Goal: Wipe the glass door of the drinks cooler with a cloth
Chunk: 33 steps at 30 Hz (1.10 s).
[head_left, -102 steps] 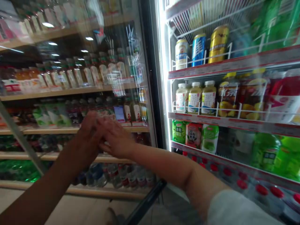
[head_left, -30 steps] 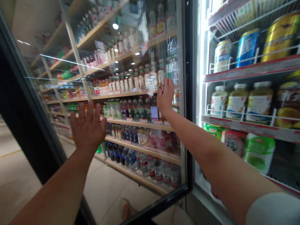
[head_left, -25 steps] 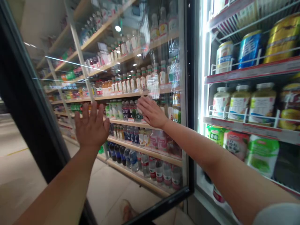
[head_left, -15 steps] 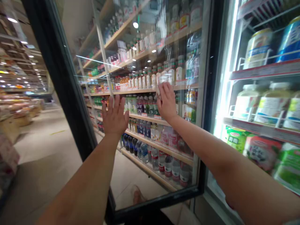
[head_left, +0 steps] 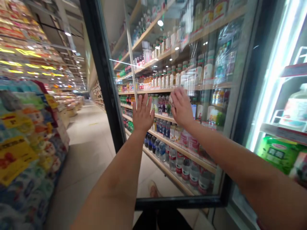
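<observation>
A glass cooler door (head_left: 192,204) in a black frame stands swung out in front of me. My left hand (head_left: 143,114) lies flat on the glass with its fingers stretched upward and holds nothing. My right hand (head_left: 181,107) rests on the same pane a little to the right, fingers pressed against the glass. I cannot make out anything held in it. Through the glass I see long wooden shelves (head_left: 179,89) full of drink bottles.
The lit cooler interior (head_left: 285,127) with bottles and green packs is at the right. A display of colourful packaged goods (head_left: 26,140) stands on the left. A tiled aisle (head_left: 88,143) runs away between them. A shoe (head_left: 153,188) shows through the door's lower glass.
The view has swung left, so the cooler shelves have slid to the right edge and the aisle shows. Both hands stay on the glass; the right one has moved about the pane.
</observation>
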### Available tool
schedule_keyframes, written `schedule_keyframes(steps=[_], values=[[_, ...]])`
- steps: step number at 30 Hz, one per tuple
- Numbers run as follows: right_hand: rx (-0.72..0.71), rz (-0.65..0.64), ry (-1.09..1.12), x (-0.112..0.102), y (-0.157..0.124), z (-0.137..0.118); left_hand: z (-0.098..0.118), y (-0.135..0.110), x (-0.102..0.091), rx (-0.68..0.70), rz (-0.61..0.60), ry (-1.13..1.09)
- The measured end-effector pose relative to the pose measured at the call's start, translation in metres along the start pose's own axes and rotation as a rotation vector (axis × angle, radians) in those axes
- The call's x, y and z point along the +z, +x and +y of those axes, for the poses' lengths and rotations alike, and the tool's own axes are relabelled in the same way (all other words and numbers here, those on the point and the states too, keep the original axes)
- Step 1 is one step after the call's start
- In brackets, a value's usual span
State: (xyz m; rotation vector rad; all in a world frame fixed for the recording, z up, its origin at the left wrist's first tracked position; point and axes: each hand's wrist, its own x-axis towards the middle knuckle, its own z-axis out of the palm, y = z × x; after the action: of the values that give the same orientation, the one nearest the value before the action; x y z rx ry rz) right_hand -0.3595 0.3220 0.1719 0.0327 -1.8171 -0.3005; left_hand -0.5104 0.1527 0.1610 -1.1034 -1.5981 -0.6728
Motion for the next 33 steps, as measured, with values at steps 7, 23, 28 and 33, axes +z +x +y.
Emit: schedule_keyframes(steps=[7,23,28,33], values=[[-0.272,-0.169,-0.054,-0.011,-0.006,0.008,-0.001,0.0,0.001,0.018,0.049,0.022],[-0.034,0.047,-0.101,-0.019,0.028,0.031,-0.007,-0.002,0.008,0.054,0.1,0.056],[-0.016,0.067,-0.068,0.003,0.015,0.003,-0.001,-0.004,0.006,0.012,0.052,0.053],[-0.465,-0.205,-0.04,0.002,-0.013,-0.017,0.004,-0.011,0.007,-0.004,0.07,0.139]])
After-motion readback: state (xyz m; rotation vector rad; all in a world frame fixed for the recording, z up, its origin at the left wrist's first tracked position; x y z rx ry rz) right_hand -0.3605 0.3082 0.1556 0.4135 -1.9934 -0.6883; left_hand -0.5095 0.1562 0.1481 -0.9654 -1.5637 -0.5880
